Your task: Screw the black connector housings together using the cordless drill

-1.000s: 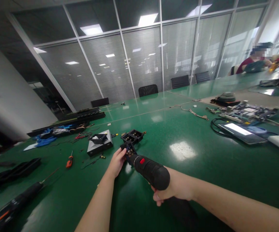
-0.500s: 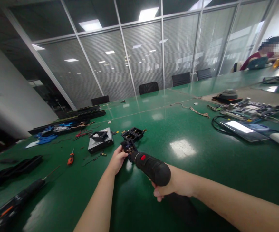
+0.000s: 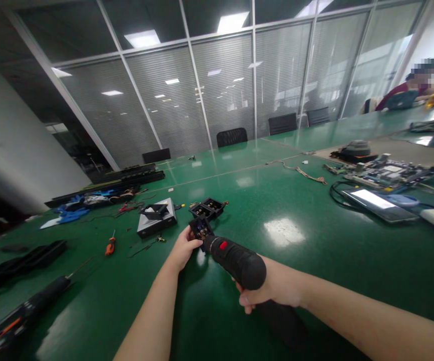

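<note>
My right hand (image 3: 273, 293) is wrapped round a black electric screwdriver (image 3: 235, 261) with a red button, its tip pointing into a small black square module (image 3: 199, 229) on the green table (image 3: 295, 250). My left hand (image 3: 183, 248) grips that module from the left and holds it steady. Just behind it lies a second black module (image 3: 207, 207) with two open square cells. A grey box with a black bracket on top (image 3: 156, 218) sits to the left of these.
An orange-handled screwdriver (image 3: 108, 246) and small loose parts lie left of the box. Another black power tool (image 3: 21, 316) lies at the near left. Circuit boards (image 3: 386, 173), a tablet (image 3: 380, 203) and cables occupy the right. A person in red (image 3: 401, 93) sits far right.
Both hands and the screwdriver stay on the module; only the camera has shifted slightly, moving the scene a little up and to the right.
</note>
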